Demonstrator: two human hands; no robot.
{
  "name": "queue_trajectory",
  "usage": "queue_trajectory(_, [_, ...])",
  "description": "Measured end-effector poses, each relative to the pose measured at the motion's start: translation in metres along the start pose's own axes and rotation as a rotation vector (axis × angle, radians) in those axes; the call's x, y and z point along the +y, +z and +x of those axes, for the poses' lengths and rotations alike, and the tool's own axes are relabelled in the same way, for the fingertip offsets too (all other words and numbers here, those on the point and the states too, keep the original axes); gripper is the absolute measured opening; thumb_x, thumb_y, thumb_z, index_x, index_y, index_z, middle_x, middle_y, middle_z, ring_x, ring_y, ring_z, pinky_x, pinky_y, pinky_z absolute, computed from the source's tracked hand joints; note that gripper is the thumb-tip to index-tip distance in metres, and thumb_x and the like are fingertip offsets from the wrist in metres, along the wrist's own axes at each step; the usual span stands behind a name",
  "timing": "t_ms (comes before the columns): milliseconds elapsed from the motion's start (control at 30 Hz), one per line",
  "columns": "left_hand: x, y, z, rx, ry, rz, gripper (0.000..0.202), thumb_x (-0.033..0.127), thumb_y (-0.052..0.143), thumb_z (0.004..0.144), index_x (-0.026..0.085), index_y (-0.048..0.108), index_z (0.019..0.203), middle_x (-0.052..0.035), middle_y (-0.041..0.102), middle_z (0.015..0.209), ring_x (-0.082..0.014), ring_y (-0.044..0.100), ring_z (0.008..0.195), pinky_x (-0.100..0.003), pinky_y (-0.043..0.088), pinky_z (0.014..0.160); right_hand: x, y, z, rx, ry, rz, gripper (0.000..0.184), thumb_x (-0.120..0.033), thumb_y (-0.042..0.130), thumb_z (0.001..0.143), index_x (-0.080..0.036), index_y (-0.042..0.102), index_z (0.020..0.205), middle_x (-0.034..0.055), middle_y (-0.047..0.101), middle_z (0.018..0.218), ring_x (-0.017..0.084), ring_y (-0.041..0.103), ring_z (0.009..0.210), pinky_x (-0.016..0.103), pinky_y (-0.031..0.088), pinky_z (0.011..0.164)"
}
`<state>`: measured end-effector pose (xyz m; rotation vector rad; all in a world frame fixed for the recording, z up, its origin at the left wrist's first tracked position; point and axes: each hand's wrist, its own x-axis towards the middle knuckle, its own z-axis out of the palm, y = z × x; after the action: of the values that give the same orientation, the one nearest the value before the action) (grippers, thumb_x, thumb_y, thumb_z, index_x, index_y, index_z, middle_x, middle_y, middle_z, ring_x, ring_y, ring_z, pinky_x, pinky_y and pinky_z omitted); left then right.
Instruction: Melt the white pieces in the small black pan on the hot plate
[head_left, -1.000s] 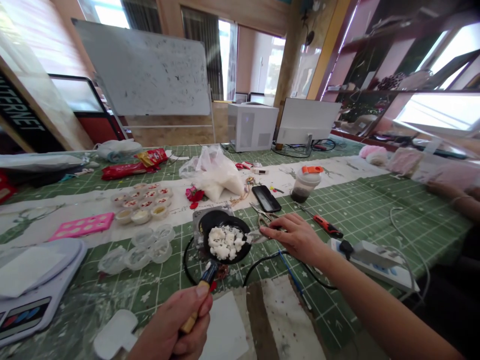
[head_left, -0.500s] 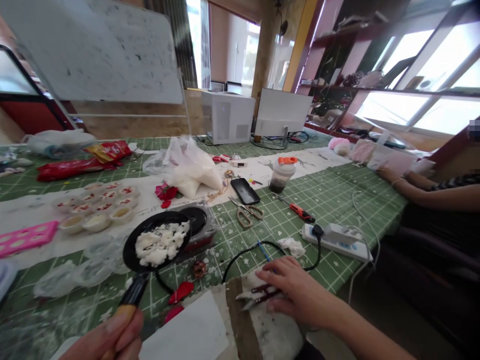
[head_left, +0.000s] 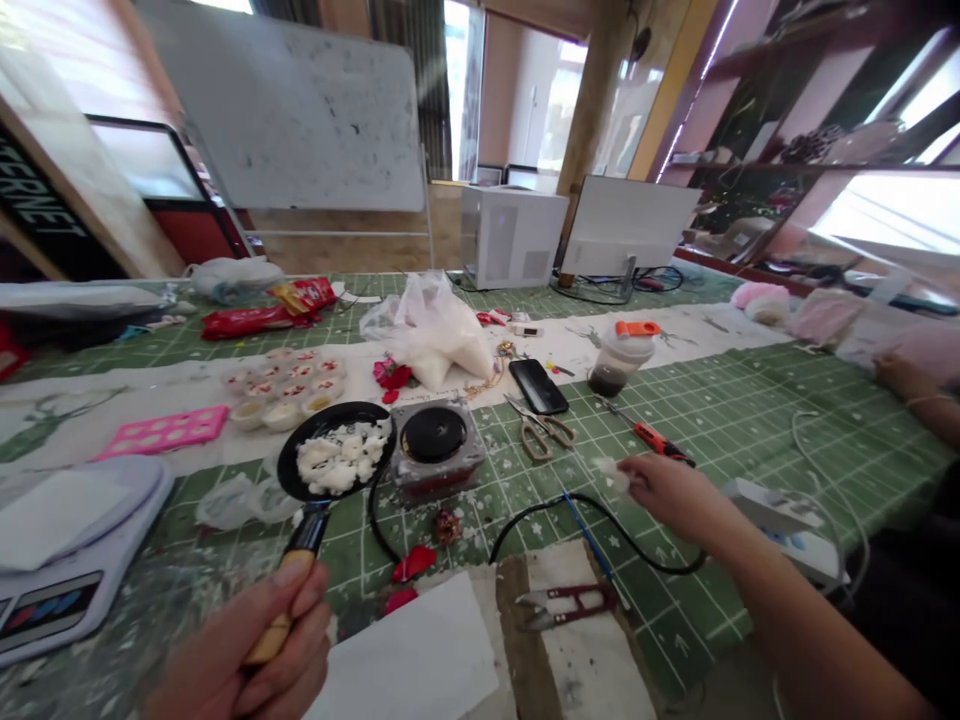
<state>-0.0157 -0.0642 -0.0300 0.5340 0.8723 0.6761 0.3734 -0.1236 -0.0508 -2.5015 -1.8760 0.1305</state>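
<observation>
My left hand (head_left: 255, 640) is wrapped round the wooden handle of a small black frying pan (head_left: 384, 470), which hangs at the left of a small hot plate (head_left: 439, 445). White wax-like chunks (head_left: 341, 458) lie in the pan. At the right, my right hand (head_left: 675, 495) pinches a crumpled white tissue (head_left: 613, 474) just over the green mat. Below that hand, thread snips (head_left: 570, 605) rest on a stained cloth (head_left: 592, 660). A red-handled screwdriver (head_left: 660, 442) lies just beyond the fingers, and scissors (head_left: 538, 430) lie farther left.
A shaker bottle (head_left: 622, 360) and a phone (head_left: 538, 386) stand and lie beyond the scissors. A kitchen scale (head_left: 142, 520) and a pink mould (head_left: 165, 432) are at left, near filled cups (head_left: 281, 415). A black cord and a power strip (head_left: 780, 530) lie at right, near another person's hand (head_left: 904, 378).
My right hand has left the thread snips, moved up and right, and taken hold of the tissue. The pan has moved off the hot plate's edge. The view has turned left.
</observation>
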Motion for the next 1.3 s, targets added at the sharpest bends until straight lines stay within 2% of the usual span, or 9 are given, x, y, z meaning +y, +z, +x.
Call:
queue_trajectory(167, [-0.002, -0.001, -0.004, -0.038, 0.008, -0.033, 0.030, 0.039, 0.047, 0.076, 0.018, 0.042, 0.056, 0.0101, 0.020, 0.035, -0.0003, 0.008, 0.028, -0.014, 0.014, 0.027, -0.092, -0.056, 0.043, 0.173, -0.440, 0.191, 0.030, -0.028, 0.039, 0.080, -0.025, 0.058, 0.103, 0.0025, 0.061, 0.096, 0.014, 0.054, 0.086, 0.023, 0.037, 0.076])
queue_trajectory(300, [-0.004, -0.003, -0.009, -0.050, 0.029, -0.044, 0.030, 0.039, 0.044, 0.078, 0.018, 0.042, 0.057, 0.0094, 0.023, 0.036, -0.0005, 0.009, 0.028, -0.014, 0.012, 0.027, -0.170, -0.059, 0.085, 0.174, -0.615, 0.056, 0.026, -0.026, 0.044, 0.076, -0.023, 0.064, 0.093, 0.0043, 0.064, 0.087, 0.015, 0.055, 0.080, 0.024, 0.036, 0.071])
queue_trajectory(400, [-0.003, -0.007, -0.011, -0.030, 0.040, -0.052, 0.031, 0.040, 0.043, 0.079, 0.018, 0.042, 0.057, 0.0095, 0.022, 0.036, -0.0003, 0.008, 0.028, -0.014, 0.010, 0.028, -0.200, -0.049, 0.108, 0.082, -0.609, -0.094, 0.020, -0.023, 0.049, 0.071, -0.021, 0.067, 0.079, 0.0059, 0.066, 0.077, 0.017, 0.056, 0.075, 0.027, 0.034, 0.069])
queue_trajectory(567, [-0.001, -0.005, -0.009, -0.024, 0.040, -0.054, 0.031, 0.041, 0.042, 0.079, 0.018, 0.042, 0.058, 0.0099, 0.022, 0.035, -0.0003, 0.008, 0.028, -0.014, 0.010, 0.028, -0.202, -0.041, 0.118, 0.062, -0.550, -0.134, 0.020, -0.017, 0.048, 0.069, -0.016, 0.067, 0.075, 0.0100, 0.066, 0.076, 0.019, 0.056, 0.073, 0.030, 0.033, 0.070])
queue_trajectory(733, [0.000, 0.006, -0.005, -0.033, 0.036, -0.005, 0.030, 0.039, 0.041, 0.080, 0.017, 0.041, 0.059, 0.0103, 0.022, 0.036, 0.0000, 0.009, 0.027, -0.014, 0.011, 0.029, -0.204, -0.042, 0.115, 0.063, -0.593, -0.126, 0.019, -0.022, 0.049, 0.069, -0.022, 0.066, 0.077, 0.0048, 0.066, 0.077, 0.018, 0.054, 0.078, 0.033, 0.028, 0.076])
queue_trajectory(900, [0.000, 0.007, -0.006, -0.033, 0.046, 0.029, 0.031, 0.040, 0.040, 0.080, 0.017, 0.039, 0.059, 0.0103, 0.023, 0.035, 0.0004, 0.010, 0.027, -0.014, 0.010, 0.029, -0.203, -0.044, 0.115, 0.075, -0.518, -0.130, 0.019, -0.021, 0.049, 0.069, -0.017, 0.066, 0.076, 0.0094, 0.065, 0.075, 0.022, 0.053, 0.079, 0.040, 0.024, 0.078])
queue_trajectory(1133, [-0.002, 0.009, -0.002, -0.053, 0.048, 0.016, 0.029, 0.040, 0.040, 0.080, 0.017, 0.040, 0.062, 0.0110, 0.022, 0.036, 0.0006, 0.010, 0.027, -0.013, 0.009, 0.028, -0.216, -0.042, 0.117, 0.064, -0.525, -0.077, 0.017, -0.026, 0.051, 0.068, -0.024, 0.065, 0.077, 0.0024, 0.065, 0.076, 0.017, 0.051, 0.081, 0.035, 0.022, 0.078])
queue_trajectory(1200, [-0.002, 0.011, 0.002, -0.072, 0.046, 0.016, 0.029, 0.040, 0.040, 0.080, 0.017, 0.040, 0.062, 0.0111, 0.022, 0.036, 0.0007, 0.009, 0.027, -0.013, 0.008, 0.028, -0.207, -0.047, 0.123, 0.107, -0.443, -0.073, 0.019, -0.024, 0.048, 0.070, -0.020, 0.065, 0.079, 0.0057, 0.064, 0.079, 0.019, 0.050, 0.083, 0.037, 0.020, 0.079])
queue_trajectory(1300, [0.001, 0.017, 0.011, -0.119, 0.039, 0.025, 0.029, 0.039, 0.039, 0.081, 0.017, 0.040, 0.062, 0.0111, 0.022, 0.037, 0.0007, 0.009, 0.027, -0.012, 0.008, 0.028, -0.169, -0.058, 0.121, 0.183, -0.297, -0.062, 0.024, -0.027, 0.044, 0.073, -0.018, 0.065, 0.081, 0.0089, 0.064, 0.080, 0.023, 0.047, 0.088, 0.040, 0.018, 0.078])
